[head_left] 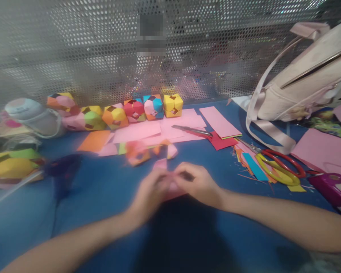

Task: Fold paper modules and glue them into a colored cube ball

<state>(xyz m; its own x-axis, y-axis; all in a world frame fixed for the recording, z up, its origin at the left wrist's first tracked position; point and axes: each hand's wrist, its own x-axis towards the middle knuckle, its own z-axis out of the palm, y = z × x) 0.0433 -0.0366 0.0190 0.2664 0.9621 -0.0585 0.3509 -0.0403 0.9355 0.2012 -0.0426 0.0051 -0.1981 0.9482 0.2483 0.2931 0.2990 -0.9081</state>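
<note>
Left hand [149, 191] and right hand [200, 184] meet mid-table [102, 189]. Fingers look pinched together on the pink paper piece [173, 192], though blur hides detail. Risks: an uneven pinch skews the crease or tears it; scissors [275, 163] at 3 o'clock could snag the right forearm.

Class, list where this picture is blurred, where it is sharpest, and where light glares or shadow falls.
Head view: motion blur smears the left hand, the right hand and the pink paper they pinch; the yellow paper cube behind is sharper; glare washes the perforated panel; a dark shadow covers the blue table below the hands.
</note>
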